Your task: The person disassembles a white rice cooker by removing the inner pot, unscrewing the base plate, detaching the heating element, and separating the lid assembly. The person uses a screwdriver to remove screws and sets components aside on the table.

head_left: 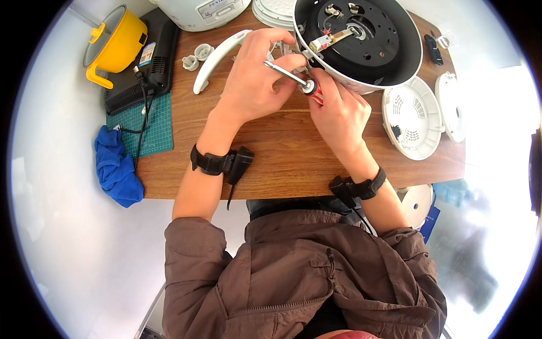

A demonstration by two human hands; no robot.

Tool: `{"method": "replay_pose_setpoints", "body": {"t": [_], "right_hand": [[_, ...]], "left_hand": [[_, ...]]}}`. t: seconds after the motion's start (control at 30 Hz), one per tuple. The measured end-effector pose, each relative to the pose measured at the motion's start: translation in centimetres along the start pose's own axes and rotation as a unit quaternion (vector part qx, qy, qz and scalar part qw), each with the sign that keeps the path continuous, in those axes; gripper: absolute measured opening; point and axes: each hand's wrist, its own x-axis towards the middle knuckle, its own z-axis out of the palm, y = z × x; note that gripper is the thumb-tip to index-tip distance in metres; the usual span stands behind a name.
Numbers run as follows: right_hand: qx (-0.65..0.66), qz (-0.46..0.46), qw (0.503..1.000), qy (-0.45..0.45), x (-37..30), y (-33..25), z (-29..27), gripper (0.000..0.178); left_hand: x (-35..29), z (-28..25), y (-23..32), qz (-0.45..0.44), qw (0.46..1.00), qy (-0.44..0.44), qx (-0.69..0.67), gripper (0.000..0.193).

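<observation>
My right hand grips a screwdriver with a red and black handle. Its metal shaft points up and left, crossing in front of my left hand. The fingers of that left hand are curled together by the near-left rim of a rice cooker's outer shell; what they pinch is hidden. Tilted toward me, the shell shows a black inside with a round perforated plate, wires and a metal strip. A curved white handle lies left of my left hand.
Right of the shell lie a vented white base cover and a white round part. Small white cups sit at left, near a black appliance, a yellow pot, a green cutting mat and a blue cloth.
</observation>
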Motion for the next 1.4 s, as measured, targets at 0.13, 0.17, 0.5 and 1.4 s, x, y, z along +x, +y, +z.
{"method": "replay_pose_setpoints", "body": {"t": [0.13, 0.17, 0.5, 1.4], "right_hand": [[-0.02, 0.0, 1.0, -0.001, 0.2, 0.4, -0.6, 0.037], [-0.027, 0.002, 1.0, -0.003, 0.3, 0.5, -0.7, 0.036], [-0.022, 0.016, 1.0, 0.003, 0.4, 0.8, -1.0, 0.035], [-0.008, 0.028, 0.998, 0.052, 0.2, 0.7, -0.3, 0.03]], "left_hand": [[-0.1, 1.3, 0.9, -0.028, 0.999, 0.019, -0.024, 0.043], [0.0, 1.7, 1.1, -0.03, 0.999, 0.026, -0.031, 0.041], [-0.2, 2.9, 1.3, -0.04, 0.998, 0.04, -0.016, 0.041], [-0.4, 3.1, 1.3, -0.034, 0.999, 0.039, -0.016, 0.048]]}}
